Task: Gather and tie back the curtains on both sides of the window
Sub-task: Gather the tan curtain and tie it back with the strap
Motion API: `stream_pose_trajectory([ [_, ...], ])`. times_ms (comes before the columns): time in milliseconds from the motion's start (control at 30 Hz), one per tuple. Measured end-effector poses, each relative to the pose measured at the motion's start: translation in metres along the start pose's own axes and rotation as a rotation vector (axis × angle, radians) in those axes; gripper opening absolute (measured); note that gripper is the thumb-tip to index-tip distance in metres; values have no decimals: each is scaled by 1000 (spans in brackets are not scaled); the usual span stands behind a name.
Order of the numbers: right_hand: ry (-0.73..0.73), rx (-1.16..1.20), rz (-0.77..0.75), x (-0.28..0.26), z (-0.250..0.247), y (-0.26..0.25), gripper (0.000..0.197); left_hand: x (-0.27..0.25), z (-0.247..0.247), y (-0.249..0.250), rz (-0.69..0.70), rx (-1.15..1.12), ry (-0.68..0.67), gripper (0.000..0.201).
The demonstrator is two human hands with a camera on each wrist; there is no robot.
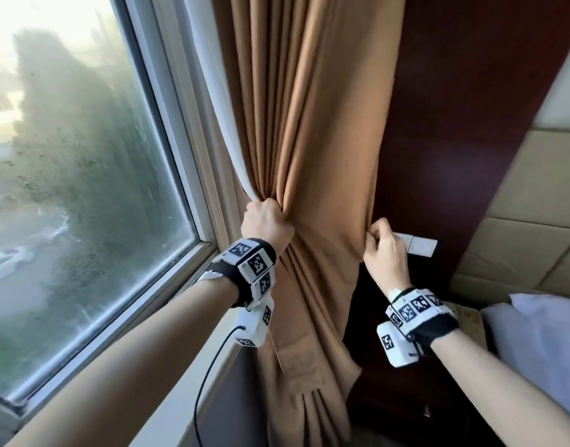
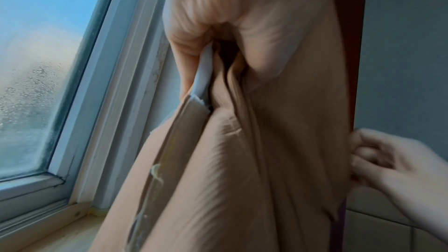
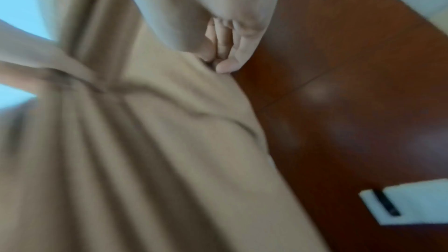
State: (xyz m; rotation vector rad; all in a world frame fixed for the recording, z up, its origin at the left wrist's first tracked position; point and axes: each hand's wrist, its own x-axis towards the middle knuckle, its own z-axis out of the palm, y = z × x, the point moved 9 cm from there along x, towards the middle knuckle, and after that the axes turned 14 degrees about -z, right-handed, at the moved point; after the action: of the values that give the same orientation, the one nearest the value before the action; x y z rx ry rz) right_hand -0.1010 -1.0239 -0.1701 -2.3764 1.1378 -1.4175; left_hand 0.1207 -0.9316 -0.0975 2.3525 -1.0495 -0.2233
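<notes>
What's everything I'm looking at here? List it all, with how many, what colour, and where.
curtain: one, tan with a white lining edge, hanging right of the window, bunched at mid-height
window: one, pale frame, fogged glass, on the left
wall panel: one, dark reddish wood, behind the curtain
switch plate: one, white, on the wall panel
pillow: one, white, lower right
wrist bands: two, black-and-white patterned, one on each wrist
left hand: grips the gathered curtain
right hand: pinches the curtain's right edge
</notes>
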Motion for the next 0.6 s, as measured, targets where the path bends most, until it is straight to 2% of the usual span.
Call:
stream_pose_trajectory([
  [100, -23, 26, -32, -26, 2, -50, 21, 4, 1, 1, 0, -22, 6, 9],
  [233, -74, -75, -62, -41, 18, -97, 39, -9, 9, 13, 53, -38, -49, 11],
  [367, -173, -166, -73, -37, 53, -112, 48, -20, 16, 16, 96, -32, -149, 18],
  [467, -228, -165, -70, -29, 63, -106, 56, -21, 14, 13, 149, -29, -213, 30],
  [533, -252, -101, -68, -30, 64, -107, 59, -20, 15, 10, 122, -49, -280, 49],
  [600, -268, -48, -104, -32, 63, -112, 56, -20, 14, 8, 93, -30, -288, 73],
])
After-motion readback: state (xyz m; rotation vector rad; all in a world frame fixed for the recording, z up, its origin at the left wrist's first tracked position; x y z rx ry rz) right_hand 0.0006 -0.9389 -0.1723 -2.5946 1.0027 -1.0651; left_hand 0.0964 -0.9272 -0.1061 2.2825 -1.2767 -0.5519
